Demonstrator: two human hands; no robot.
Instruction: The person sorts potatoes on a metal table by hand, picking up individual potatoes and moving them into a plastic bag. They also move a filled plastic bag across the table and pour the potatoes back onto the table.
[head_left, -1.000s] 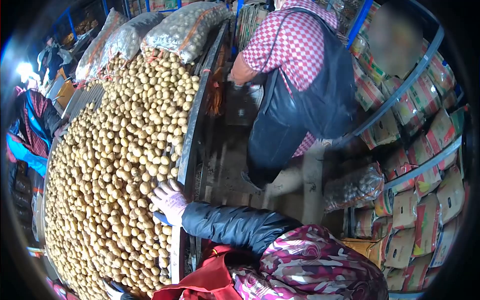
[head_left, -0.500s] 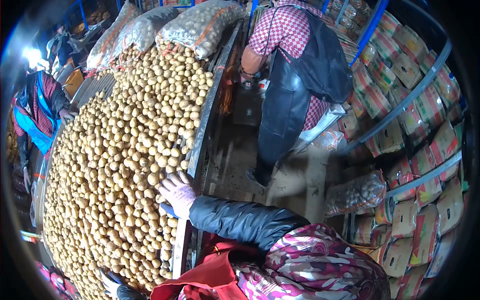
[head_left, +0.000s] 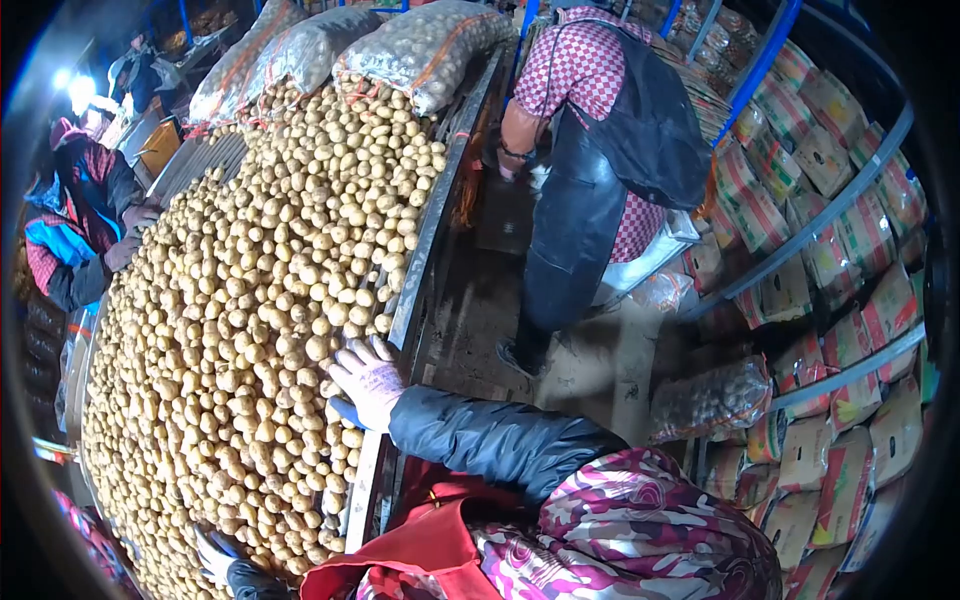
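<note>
A wide bed of pale yellow potatoes (head_left: 260, 350) covers the sorting table. Against its near edge, my right hand (head_left: 366, 382), in a white glove with a blue palm side, lies on the potatoes with fingers spread and nothing gripped. Lower in the view, my left hand (head_left: 216, 558) wears a similar glove and rests among the potatoes; its fingers look stretched out, and its wrist runs into a dark sleeve. A red apron (head_left: 400, 555) hangs by the table edge.
Full mesh sacks (head_left: 425, 50) lie at the table's far end. A co-worker (head_left: 590, 150) bends over in the aisle at right; another (head_left: 80, 220) stands across the table. Printed cartons (head_left: 800, 370) are stacked behind a metal rail (head_left: 800, 235). A filled sack (head_left: 715, 395) lies near them.
The view has shifted slightly, so most things sit a little right and lower. My right hand stays at the table edge. The co-worker across the table now has both hands at the potatoes.
</note>
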